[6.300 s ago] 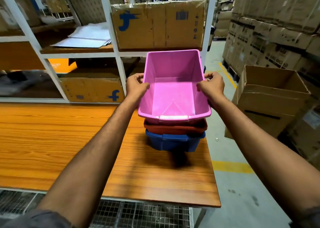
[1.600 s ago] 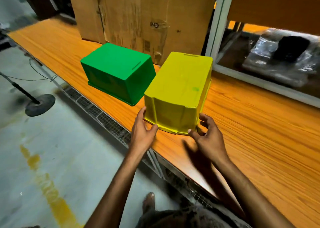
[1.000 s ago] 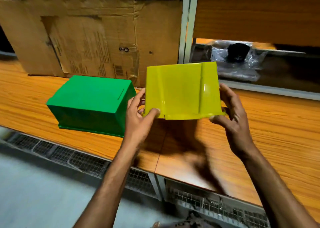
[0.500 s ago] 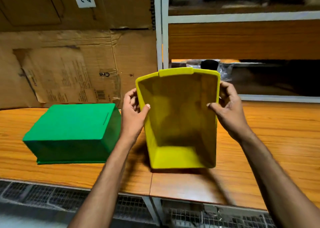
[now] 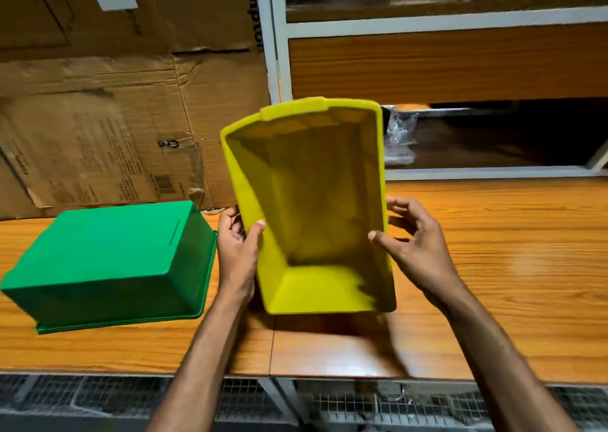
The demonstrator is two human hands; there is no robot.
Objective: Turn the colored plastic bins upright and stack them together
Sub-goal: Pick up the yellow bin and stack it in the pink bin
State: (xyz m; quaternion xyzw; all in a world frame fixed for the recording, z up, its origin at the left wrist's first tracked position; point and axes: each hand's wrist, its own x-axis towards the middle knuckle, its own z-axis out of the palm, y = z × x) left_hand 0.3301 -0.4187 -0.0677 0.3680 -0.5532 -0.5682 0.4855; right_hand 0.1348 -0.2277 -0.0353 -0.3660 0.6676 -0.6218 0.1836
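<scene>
A yellow bin is held above the wooden table, its open mouth turned toward me and its far rim raised. My left hand grips its left wall with the thumb inside. My right hand holds the right wall, thumb inside and fingers spread behind. To the left a green bin lies upside down on the table, close beside my left hand.
Large cardboard boxes stand on the table behind the green bin. A white shelf frame with wooden shelves rises at the back right, with a plastic-wrapped item on a low shelf. Wire mesh runs below the table's front edge.
Both hands lifted the yellow bin from its upside-down position and turned it over; its open side now faces me. Since half a second ago it has come closer. The green bin stayed put.
</scene>
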